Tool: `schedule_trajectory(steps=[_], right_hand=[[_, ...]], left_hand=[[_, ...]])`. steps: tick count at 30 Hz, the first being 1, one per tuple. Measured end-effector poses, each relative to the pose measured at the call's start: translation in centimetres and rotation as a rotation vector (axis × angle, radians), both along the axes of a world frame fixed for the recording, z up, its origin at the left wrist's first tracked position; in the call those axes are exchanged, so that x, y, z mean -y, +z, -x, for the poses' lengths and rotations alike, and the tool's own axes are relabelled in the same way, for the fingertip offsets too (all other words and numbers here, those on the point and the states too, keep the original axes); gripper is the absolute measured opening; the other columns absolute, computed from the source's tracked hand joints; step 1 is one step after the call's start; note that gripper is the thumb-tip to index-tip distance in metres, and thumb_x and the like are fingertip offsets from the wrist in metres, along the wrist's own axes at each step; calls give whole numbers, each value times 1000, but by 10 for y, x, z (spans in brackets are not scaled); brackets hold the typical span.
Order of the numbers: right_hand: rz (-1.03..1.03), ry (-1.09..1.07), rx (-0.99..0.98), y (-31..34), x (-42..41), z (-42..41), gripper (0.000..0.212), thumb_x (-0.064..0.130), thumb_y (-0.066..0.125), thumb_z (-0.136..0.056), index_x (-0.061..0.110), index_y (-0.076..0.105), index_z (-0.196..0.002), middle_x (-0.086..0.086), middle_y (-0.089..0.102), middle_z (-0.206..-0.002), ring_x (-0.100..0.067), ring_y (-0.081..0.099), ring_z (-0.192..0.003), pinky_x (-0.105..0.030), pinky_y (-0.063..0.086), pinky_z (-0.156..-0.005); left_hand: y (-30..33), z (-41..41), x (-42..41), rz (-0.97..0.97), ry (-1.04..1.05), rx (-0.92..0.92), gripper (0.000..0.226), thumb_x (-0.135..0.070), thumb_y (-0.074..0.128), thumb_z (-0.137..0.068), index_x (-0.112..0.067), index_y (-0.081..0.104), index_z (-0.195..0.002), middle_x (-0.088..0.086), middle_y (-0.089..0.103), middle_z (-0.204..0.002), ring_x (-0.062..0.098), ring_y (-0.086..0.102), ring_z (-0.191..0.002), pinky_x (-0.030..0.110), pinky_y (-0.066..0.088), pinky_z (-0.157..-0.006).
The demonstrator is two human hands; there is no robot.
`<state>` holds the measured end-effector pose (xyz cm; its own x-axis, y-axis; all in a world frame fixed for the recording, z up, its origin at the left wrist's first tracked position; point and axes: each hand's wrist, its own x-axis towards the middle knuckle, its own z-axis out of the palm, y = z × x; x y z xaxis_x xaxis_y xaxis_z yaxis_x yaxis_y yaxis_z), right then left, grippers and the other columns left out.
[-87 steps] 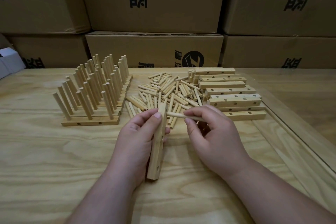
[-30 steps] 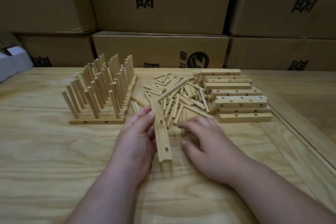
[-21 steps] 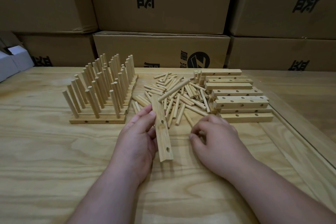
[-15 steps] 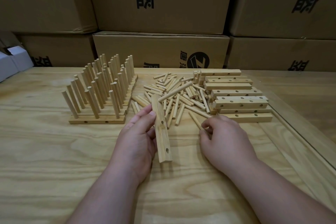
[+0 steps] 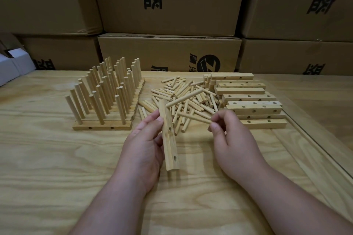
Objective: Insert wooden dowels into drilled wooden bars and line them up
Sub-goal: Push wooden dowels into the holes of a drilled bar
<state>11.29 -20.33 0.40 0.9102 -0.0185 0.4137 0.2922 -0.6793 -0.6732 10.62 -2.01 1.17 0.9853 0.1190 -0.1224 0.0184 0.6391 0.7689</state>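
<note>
The left hand (image 5: 145,145) is gripping a drilled bar (image 5: 169,139) just above the desk (image 5: 47,158) while the right hand (image 5: 229,139) is pinching a dowel (image 5: 194,117) by its near end; both look light, stiff and best held near one end.

Two bare forearms, no sleeves in view; left hand (image 5: 146,147) and right hand (image 5: 232,144) ungloved, nails short.
</note>
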Motion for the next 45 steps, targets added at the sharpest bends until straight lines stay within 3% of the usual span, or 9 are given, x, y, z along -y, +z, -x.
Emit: schedule_trajectory(steps=[4,9,15,21,26,35,45], right_hand=[[-10,180,10,0,-4,5,21,25,51,-100,45,46,-98,19,58,-93,-3,55,-85,-15,42,-68],[4,234,53,-1,-3,5,22,20,54,-99,41,49,-100,24,55,-101,-3,55,-90,-8,39,-69],[-38,244,112,-1,-4,5,12,29,50,-94,39,52,-99,21,56,-96,-7,56,-87,-13,41,-67],[-97,255,186,0,-4,6,15,25,55,-93,39,58,-95,19,59,-93,-10,58,-83,-18,45,-67],[-84,273,252,2,-4,7,21,20,60,-92,38,63,-101,19,62,-94,-9,60,-86,-13,44,-71],[-75,290,469,5,-4,8,15,7,66,-89,12,74,-100,10,68,-89,-6,63,-83,-16,48,-75],[-72,296,501,5,-4,7,14,8,66,-89,11,74,-100,13,68,-90,-4,64,-87,-20,48,-79]], left_hand=[[1,1,-1,21,11,1,26,-10,57,-96,-14,66,-120,11,78,-95,16,72,-68,28,58,-54],[2,0,-2,6,47,-21,23,-14,57,-98,-18,66,-118,8,78,-93,15,69,-64,27,54,-51],[-2,-1,-4,-35,56,-38,19,-19,61,-96,-23,71,-112,5,77,-95,16,66,-64,28,49,-50],[-4,-2,-4,-64,57,-24,20,-21,65,-94,-34,81,-90,4,78,-95,13,64,-62,26,49,-48],[-4,-3,-4,-62,82,-36,14,-21,65,-94,-26,78,-99,7,77,-96,15,64,-63,26,49,-48],[-6,-4,0,-129,115,-15,16,-19,62,-98,-23,70,-110,6,77,-92,14,62,-60,27,47,-48],[-8,-4,-1,-125,101,-19,18,-19,63,-97,-20,72,-113,12,78,-97,15,63,-59,28,49,-49]])
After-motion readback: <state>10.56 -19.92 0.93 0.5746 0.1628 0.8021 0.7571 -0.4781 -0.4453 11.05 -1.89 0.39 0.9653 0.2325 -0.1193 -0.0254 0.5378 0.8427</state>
